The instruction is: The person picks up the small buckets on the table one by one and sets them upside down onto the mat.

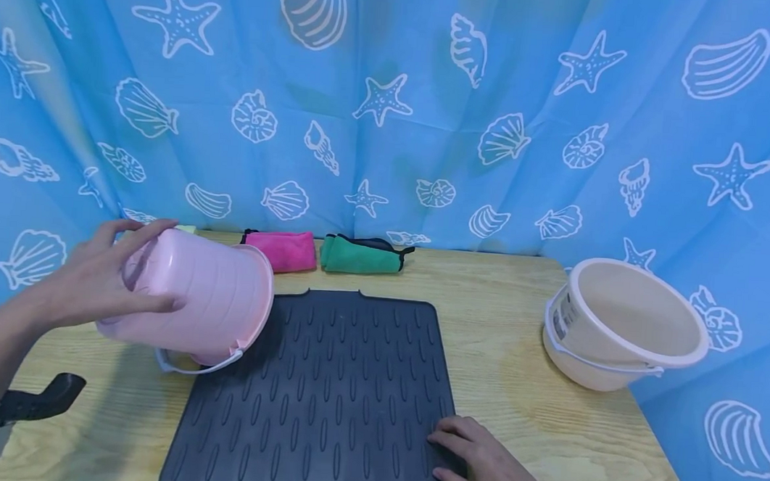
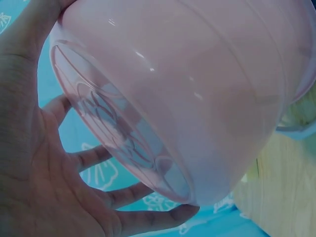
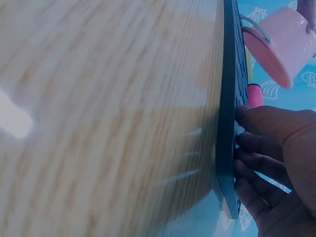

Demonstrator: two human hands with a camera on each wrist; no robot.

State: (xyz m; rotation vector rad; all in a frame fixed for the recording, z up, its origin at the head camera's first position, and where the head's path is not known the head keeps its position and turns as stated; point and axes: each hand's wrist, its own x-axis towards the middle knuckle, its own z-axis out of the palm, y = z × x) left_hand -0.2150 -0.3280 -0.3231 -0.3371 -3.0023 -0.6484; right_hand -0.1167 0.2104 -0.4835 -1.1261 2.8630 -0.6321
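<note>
The fingers of the left hand (image 1: 98,278) grasp the base of a pink bucket (image 1: 209,289), tipped on its side at the far left corner of a black mat (image 1: 325,386). The right hand (image 1: 487,460) touches the mat's right edge, fingers relaxed. Beyond lie a pink cloth (image 1: 286,251) and a green cloth (image 1: 361,258); a beige bucket (image 1: 599,332) stands rightward on the desk (image 1: 506,305).

Pink bucket (image 1: 219,290), charcoal mat (image 1: 324,412), cream bucket (image 1: 584,342); blue curtain (image 1: 408,45), white seashell-starfish print.

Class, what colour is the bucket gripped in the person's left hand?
The bucket is pale pink; the head view shows it best.
</note>
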